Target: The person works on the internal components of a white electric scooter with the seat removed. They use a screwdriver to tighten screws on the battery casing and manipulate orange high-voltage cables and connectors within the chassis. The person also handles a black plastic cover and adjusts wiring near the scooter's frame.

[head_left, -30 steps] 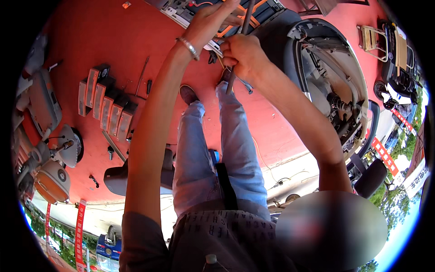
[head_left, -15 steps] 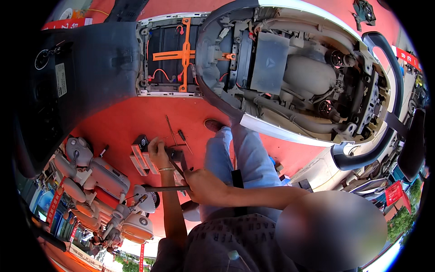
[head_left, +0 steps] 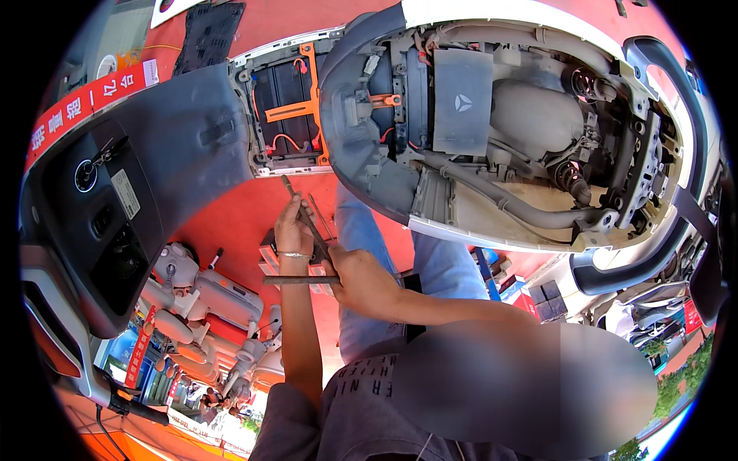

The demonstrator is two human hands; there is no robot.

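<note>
A T-handle socket wrench [head_left: 317, 237] of dull, worn metal lies across both my hands. My left hand [head_left: 294, 230] has its fingers around the long shaft near the tip. Closed round the handle end, my right hand [head_left: 361, 284] hides where shaft and crossbar meet; one crossbar end sticks out to the left. The shaft's tip points up toward the opened battery bay of an electric scooter [head_left: 192, 131], just short of its metal lower edge. Inside that bay, an orange strap [head_left: 292, 112] crosses a dark battery [head_left: 273, 88], with red cables beside it.
To the right, the scooter's uncovered rear shows a grey plate [head_left: 463, 100], frame tubes and a black grab rail [head_left: 615, 275]. Below my hands on the red floor are a thin rod-like tool [head_left: 321, 217] and small boxes [head_left: 270, 261]. Other scooters [head_left: 223, 300] are parked at lower left.
Both hands and the wrench have moved up, closer to the scooter's battery bay. The view has shifted, showing more of the scooter's front panel and handlebar at left.
</note>
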